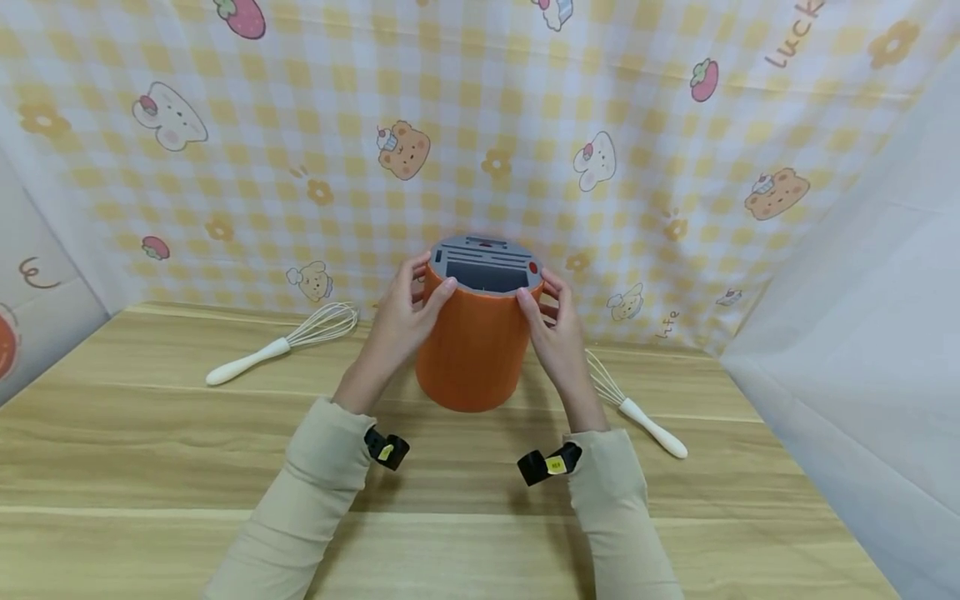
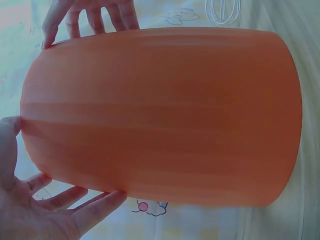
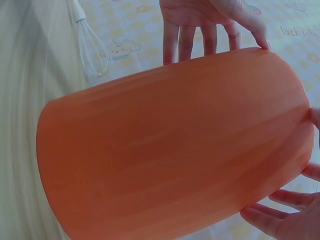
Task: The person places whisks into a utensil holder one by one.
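Observation:
An orange cylindrical knife holder (image 1: 472, 350) with a grey slotted top (image 1: 487, 255) stands upright between the two hands. The top has a wide dark opening, several narrow slots and a red spot at its right side. My left hand (image 1: 405, 308) grips the upper left side, thumb at the front rim. On the upper right side, my right hand (image 1: 557, 329) holds it the same way. Both wrist views are largely filled by the orange wall, with left fingers (image 2: 100, 205) spread along one side and right fingers (image 3: 265, 220) along the other.
A white-handled whisk (image 1: 285, 343) lies left of the holder on the wooden table (image 1: 187, 467). Another whisk (image 1: 637, 412) lies to the right, its wires partly behind the right forearm. A yellow checked cloth (image 1: 495, 108) hangs behind; white cloth (image 1: 862, 333) flanks the right.

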The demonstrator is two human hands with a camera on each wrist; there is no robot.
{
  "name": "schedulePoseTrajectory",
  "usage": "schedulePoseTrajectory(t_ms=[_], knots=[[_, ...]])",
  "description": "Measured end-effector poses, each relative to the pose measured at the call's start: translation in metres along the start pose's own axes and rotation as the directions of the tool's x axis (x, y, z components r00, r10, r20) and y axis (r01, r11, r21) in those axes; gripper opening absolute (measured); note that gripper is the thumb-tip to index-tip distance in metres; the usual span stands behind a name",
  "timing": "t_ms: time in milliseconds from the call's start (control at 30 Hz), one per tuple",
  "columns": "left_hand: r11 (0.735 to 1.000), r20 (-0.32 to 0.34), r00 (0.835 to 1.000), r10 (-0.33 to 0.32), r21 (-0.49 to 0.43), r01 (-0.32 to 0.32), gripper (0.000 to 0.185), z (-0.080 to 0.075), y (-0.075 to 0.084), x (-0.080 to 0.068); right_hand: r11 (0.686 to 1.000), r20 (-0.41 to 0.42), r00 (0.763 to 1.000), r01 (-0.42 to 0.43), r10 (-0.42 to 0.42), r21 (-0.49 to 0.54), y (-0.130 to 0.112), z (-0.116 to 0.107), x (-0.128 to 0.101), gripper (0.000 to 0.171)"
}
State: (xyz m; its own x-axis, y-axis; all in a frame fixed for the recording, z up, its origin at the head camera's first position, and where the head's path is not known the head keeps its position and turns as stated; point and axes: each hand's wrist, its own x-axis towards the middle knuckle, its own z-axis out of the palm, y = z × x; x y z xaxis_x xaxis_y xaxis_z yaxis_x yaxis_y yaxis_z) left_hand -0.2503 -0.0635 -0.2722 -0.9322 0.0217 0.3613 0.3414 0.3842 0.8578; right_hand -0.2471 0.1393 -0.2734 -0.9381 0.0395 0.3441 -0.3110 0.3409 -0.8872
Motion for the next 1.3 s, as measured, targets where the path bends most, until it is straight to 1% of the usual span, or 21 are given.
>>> schedulePoseTrajectory(t_ms=[200, 500, 633, 733, 933, 1000, 1300], knots=[[1.0, 0.006, 1.0, -0.001, 0.023, 0.001, 0.067, -0.002, 0.003, -0.003, 0.999, -0.011, 0.999, 0.035, -0.035, -0.037, 0.002, -0.003, -0.003, 0.057], [1.0, 0.031, 0.999, 0.03, -0.004, -0.03, 0.062, -0.004, 0.006, -0.008, 0.998, -0.003, 0.999, 0.032, -0.032, -0.057, 0.003, -0.008, -0.004, 0.054], [1.0, 0.048, 0.999, 0.017, 0.002, -0.017, 0.064, -0.007, 0.008, -0.009, 0.997, 0.008, 0.999, 0.038, -0.038, -0.069, 0.002, -0.01, -0.004, 0.053], [1.0, 0.058, 0.998, 0.007, 0.012, -0.008, 0.066, -0.009, 0.009, -0.01, 0.997, 0.019, 0.999, 0.04, -0.038, -0.065, 0.0, -0.011, -0.005, 0.052], [1.0, 0.072, 0.997, 0.018, 0.017, -0.019, 0.065, -0.012, 0.007, -0.01, 0.998, 0.045, 0.999, 0.023, -0.021, -0.051, -0.002, -0.012, -0.006, 0.05], [1.0, 0.08, 0.997, 0.011, 0.012, -0.012, 0.065, -0.012, 0.006, -0.011, 0.999, 0.049, 0.999, 0.025, -0.022, -0.043, -0.001, -0.012, -0.006, 0.05], [1.0, 0.103, 0.995, 0.007, -0.011, -0.005, 0.061, -0.015, 0.006, -0.015, 0.999, 0.06, 0.998, 0.025, -0.028, 0.037, -0.003, -0.012, -0.011, 0.05]])
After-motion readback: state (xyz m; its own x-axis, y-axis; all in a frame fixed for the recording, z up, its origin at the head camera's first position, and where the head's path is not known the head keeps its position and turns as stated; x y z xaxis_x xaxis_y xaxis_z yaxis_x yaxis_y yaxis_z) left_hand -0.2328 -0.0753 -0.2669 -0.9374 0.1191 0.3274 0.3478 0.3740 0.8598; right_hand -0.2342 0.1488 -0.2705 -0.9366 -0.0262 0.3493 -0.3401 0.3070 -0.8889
